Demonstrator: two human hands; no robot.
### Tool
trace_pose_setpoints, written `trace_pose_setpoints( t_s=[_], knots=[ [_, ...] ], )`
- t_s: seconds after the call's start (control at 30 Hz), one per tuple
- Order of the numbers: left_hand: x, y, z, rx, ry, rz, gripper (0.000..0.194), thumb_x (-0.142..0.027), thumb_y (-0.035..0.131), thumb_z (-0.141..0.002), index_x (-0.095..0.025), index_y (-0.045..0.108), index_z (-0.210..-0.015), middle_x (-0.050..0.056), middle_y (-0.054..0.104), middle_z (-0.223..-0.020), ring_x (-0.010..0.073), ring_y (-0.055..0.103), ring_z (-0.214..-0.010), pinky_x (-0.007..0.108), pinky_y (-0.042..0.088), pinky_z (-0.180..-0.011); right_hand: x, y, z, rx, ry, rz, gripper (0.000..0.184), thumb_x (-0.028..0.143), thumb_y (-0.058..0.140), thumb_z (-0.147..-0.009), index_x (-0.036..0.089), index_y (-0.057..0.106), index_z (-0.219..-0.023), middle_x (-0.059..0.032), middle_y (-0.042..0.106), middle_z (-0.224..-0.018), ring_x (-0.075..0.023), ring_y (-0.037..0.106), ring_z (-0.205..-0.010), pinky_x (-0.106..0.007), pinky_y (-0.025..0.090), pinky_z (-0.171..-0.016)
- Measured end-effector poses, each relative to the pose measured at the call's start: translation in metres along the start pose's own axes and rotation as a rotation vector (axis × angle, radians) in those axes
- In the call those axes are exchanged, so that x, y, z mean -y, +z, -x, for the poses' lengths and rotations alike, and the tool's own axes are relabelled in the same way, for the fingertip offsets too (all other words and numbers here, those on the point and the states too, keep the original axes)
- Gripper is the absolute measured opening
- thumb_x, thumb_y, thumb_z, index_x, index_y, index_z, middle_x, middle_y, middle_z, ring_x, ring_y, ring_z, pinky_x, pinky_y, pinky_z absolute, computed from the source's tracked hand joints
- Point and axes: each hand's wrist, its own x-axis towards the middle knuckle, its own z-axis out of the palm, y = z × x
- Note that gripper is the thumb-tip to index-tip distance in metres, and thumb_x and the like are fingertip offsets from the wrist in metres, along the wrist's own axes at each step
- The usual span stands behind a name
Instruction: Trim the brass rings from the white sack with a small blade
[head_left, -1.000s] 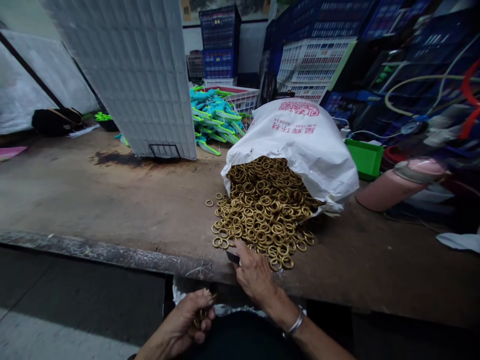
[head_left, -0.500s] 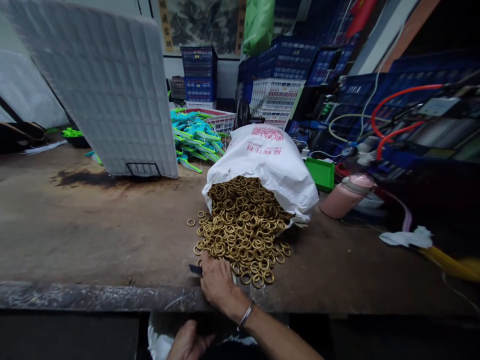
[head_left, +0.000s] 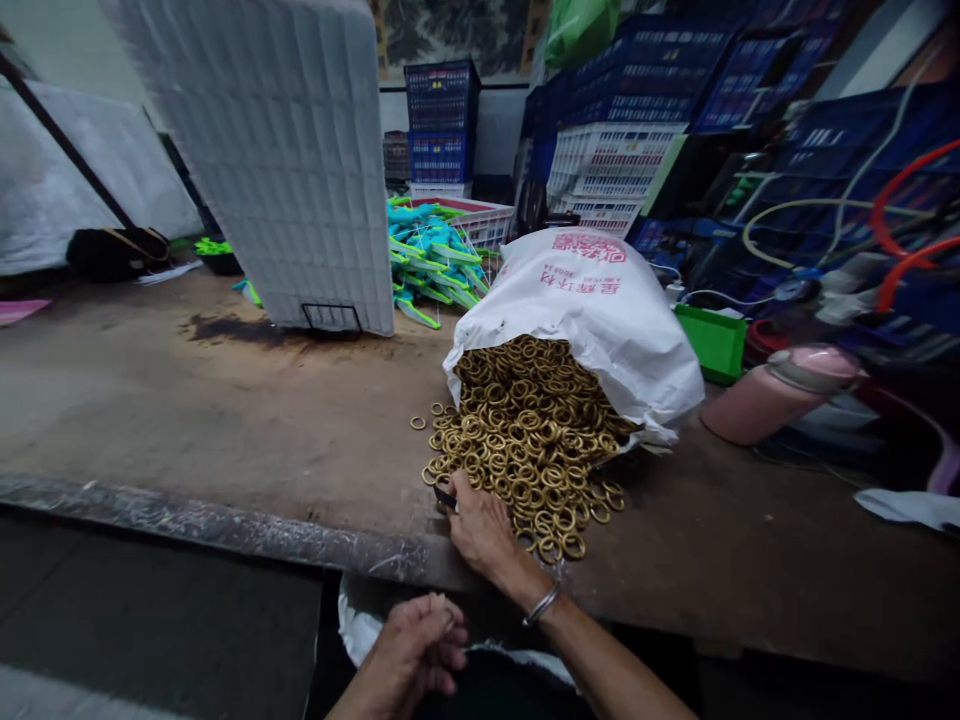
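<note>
A white woven sack lies on its side on the worn brown bench, and a heap of brass rings spills from its mouth. My right hand rests at the near edge of the heap, fingers curled into the rings and round a small dark object. It wears a metal bangle at the wrist. My left hand is below the bench edge, fingers closed, over a white bag in front of me; what it holds is hidden. One brass ring lies apart to the left.
A tall white gridded panel stands at the back left. Beside it lies a pile of turquoise and green plastic parts. Blue and white crates are stacked behind. A green box, a pink flask and hoses sit at the right.
The view has swung about. My right hand stays at the near edge of the ring heap. My left hand, seen with rings in its fingers a second ago, is now closed lower down.
</note>
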Motion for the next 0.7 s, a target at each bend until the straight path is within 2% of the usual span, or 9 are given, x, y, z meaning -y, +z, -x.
trace_pose_setpoints(
  t_s=[0.03, 0.13, 0.2, 0.3, 0.43, 0.6, 0.7],
  knots=[
    [-0.006, 0.003, 0.003, -0.027, 0.089, -0.062, 0.033, -0.040, 0.068, -0.061, -0.012, 0.057, -0.075, 0.002, 0.059, -0.062, 0.0092, 0.051, -0.044, 0.018, 0.037, -0.036, -0.002, -0.002, 0.000, -0.010, -0.018, -0.040, 0.029, 0.007, 0.042, -0.068, 0.019, 0.046, -0.094, -0.0006, 0.059, -0.070, -0.0142, 0.055, -0.064, -0.022, 0.028, -0.058],
    [-0.026, 0.010, 0.003, -0.224, 0.344, -0.156, 0.041, -0.046, 0.063, -0.064, -0.016, 0.052, -0.089, -0.006, 0.050, -0.051, 0.0045, 0.037, -0.034, 0.015, 0.028, -0.031, -0.006, -0.008, 0.006, -0.039, -0.074, -0.193, 0.023, 0.008, 0.041, -0.071, 0.020, 0.046, -0.090, 0.0005, 0.057, -0.071, -0.0127, 0.053, -0.063, -0.020, 0.030, -0.059],
    [-0.038, 0.014, -0.003, -0.297, 0.435, -0.167, 0.045, -0.046, 0.064, -0.063, -0.017, 0.049, -0.094, -0.010, 0.044, -0.046, 0.0035, 0.032, -0.033, 0.014, 0.025, -0.032, -0.006, -0.014, 0.013, -0.044, -0.111, -0.288, 0.019, 0.010, 0.040, -0.073, 0.021, 0.046, -0.087, 0.0007, 0.056, -0.072, -0.0121, 0.051, -0.062, -0.020, 0.032, -0.059],
    [-0.049, 0.021, -0.014, -0.255, 0.436, -0.194, 0.045, -0.046, 0.063, -0.064, -0.016, 0.050, -0.095, -0.010, 0.043, -0.045, 0.0032, 0.031, -0.034, 0.015, 0.023, -0.034, -0.005, -0.022, 0.021, -0.025, -0.146, -0.385, 0.015, 0.012, 0.040, -0.075, 0.021, 0.046, -0.086, 0.0017, 0.053, -0.071, -0.0112, 0.049, -0.061, -0.020, 0.033, -0.059],
    [-0.054, 0.029, -0.019, -0.196, 0.427, -0.268, 0.033, -0.045, 0.061, -0.066, -0.015, 0.056, -0.079, -0.008, 0.044, -0.046, 0.0024, 0.030, -0.034, 0.016, 0.023, -0.035, -0.002, -0.030, 0.026, 0.015, -0.105, -0.522, 0.006, 0.022, 0.040, -0.080, 0.020, 0.045, -0.078, 0.0033, 0.048, -0.068, -0.0103, 0.044, -0.060, -0.020, 0.033, -0.057],
    [-0.054, 0.034, -0.016, -0.172, 0.441, -0.319, 0.030, -0.044, 0.061, -0.067, -0.015, 0.056, -0.073, -0.007, 0.044, -0.047, 0.0032, 0.033, -0.036, 0.015, 0.025, -0.036, -0.003, -0.033, 0.024, 0.111, 0.030, -0.687, 0.020, 0.033, 0.038, -0.083, 0.018, 0.045, -0.071, 0.0046, 0.043, -0.063, -0.0094, 0.041, -0.059, -0.020, 0.032, -0.054],
    [-0.052, 0.033, -0.016, -0.097, 0.401, -0.311, 0.030, -0.044, 0.058, -0.071, -0.015, 0.054, -0.068, -0.006, 0.043, -0.047, 0.0033, 0.033, -0.036, 0.015, 0.026, -0.036, -0.004, -0.031, 0.024, 0.116, 0.055, -0.737, 0.024, 0.036, 0.039, -0.082, 0.018, 0.044, -0.066, 0.0053, 0.042, -0.061, -0.0088, 0.039, -0.058, -0.020, 0.033, -0.055]
  ],
)
